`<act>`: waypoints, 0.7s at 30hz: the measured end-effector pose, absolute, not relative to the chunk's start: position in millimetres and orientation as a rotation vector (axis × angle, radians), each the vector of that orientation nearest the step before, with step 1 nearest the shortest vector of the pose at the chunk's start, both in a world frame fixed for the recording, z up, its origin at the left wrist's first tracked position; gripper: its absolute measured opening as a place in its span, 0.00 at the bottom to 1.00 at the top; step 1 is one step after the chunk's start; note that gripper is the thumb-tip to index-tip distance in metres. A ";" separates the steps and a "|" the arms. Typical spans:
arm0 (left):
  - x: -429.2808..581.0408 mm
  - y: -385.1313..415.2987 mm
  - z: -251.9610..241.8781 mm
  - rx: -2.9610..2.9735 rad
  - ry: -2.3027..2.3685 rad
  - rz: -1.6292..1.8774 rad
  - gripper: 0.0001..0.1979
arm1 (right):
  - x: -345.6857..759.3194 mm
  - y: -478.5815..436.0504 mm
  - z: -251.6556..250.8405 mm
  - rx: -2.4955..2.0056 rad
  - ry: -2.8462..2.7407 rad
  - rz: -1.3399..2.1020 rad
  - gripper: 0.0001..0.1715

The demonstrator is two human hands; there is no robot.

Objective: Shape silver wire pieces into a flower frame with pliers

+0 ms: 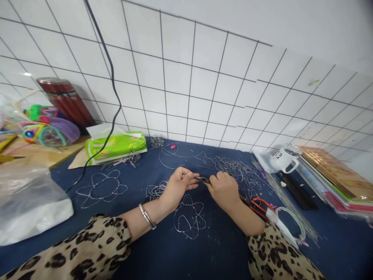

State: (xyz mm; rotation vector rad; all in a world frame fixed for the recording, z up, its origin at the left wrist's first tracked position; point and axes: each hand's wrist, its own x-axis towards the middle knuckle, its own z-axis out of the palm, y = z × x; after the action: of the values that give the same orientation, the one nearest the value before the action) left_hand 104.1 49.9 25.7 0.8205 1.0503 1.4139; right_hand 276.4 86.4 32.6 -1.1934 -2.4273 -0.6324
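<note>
My right hand [225, 192] is closed around a pair of pliers [203, 179], whose dark jaws point left. At the jaw tips, my left hand [177, 186] pinches with thumb and fingers; what lies between them is too small to make out, perhaps thin wire. A flower-shaped wire piece with small pink beads [190, 217] rests on the dark blue cloth [221, 252] below my hands. Beside my left wrist is a bundle of bent wire [155, 190], partly hidden by the hand. Past my right hand spreads a loose heap of wire pieces [236, 166].
Another wire flower [101, 189] lies left, near a green tissue pack [116, 147], black cable [112, 77] and plastic bag [35, 206]. Orange-handled scissors [262, 204], straight wires [294, 212], a white mug [287, 160] and stacked books [340, 175] are right. A tiled wall [204, 77] stands behind.
</note>
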 end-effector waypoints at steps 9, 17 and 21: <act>104.8 50.9 25.5 0.828 1.049 1.404 0.09 | 275.8 84.9 33.1 -1.205 -2.439 -0.626 0.17; 103.5 50.0 27.2 0.837 1.061 1.403 0.09 | 276.0 84.3 31.2 -1.213 -2.449 -0.595 0.16; 102.3 51.4 26.7 0.857 1.076 1.391 0.09 | 277.3 83.8 31.5 -1.196 -2.453 -0.608 0.16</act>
State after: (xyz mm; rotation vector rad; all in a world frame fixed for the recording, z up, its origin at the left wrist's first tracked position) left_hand 102.3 51.4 26.7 0.8570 1.0758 1.3908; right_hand 277.3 83.8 31.5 -1.1961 -2.4535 -0.6077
